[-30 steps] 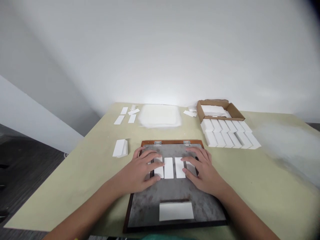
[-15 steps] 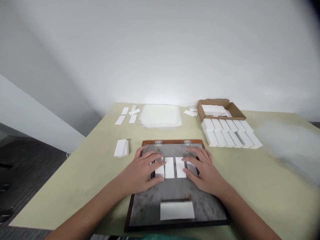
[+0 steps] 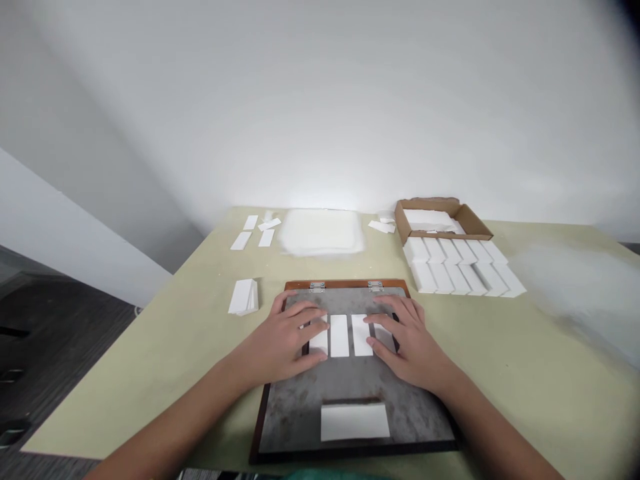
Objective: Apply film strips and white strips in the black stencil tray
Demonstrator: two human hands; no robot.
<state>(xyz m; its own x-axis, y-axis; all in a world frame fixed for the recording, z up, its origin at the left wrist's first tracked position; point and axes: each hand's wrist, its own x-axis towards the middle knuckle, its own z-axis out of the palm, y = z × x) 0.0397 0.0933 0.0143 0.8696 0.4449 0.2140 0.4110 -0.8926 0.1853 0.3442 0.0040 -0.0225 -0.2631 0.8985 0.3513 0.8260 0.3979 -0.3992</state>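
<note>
White strips lying side by side at 12 o'clock on gray hinged board, left hand and right hand pressing down on outer strips, fingers spread apart, unclamped, keeping strips flat; cardboard box sitting at 1 o'clock on table.

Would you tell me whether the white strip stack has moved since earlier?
No, the stack of white strips keeps its place relative to the board's left hinge.

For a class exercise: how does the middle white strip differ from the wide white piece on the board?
The middle white strip is narrow and runs front to back; the wide white piece lies crosswise. The strip sits between the left hand and right hand; the wide piece lies clear of both. Both are white and flat on the grey board.
</note>
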